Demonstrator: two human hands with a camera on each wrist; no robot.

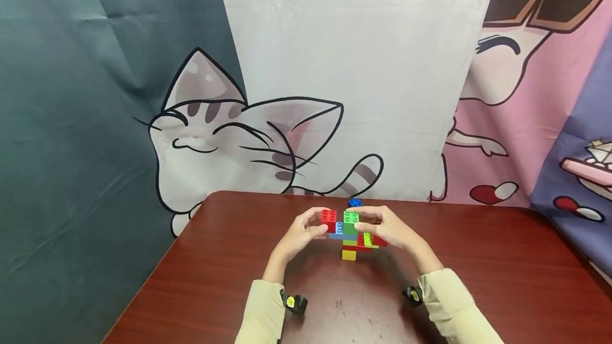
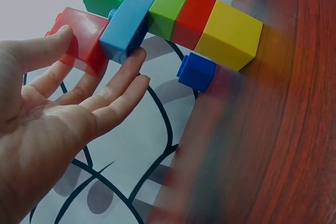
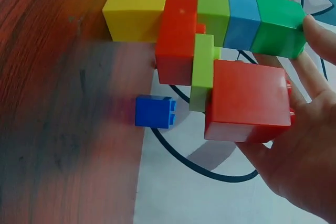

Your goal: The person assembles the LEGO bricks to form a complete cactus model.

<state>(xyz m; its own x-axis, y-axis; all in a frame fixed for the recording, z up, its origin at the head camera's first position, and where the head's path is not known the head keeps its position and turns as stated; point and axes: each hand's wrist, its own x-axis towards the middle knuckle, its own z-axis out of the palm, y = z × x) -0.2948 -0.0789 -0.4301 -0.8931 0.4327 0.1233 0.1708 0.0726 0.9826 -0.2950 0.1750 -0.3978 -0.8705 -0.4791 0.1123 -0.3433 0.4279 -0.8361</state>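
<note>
We find the block tower upright on the desk between both hands: left fingers straight, touching; right fingers curled round it.

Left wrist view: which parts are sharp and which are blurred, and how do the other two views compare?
Left wrist view: the left hand and the block tower are sharp, the table is smeared. Right wrist view: the small blue block is clear, the wood at left soft. Head view: evenly lit, sharp, edges slightly bent, a faint shadow beneath the blocks.
</note>
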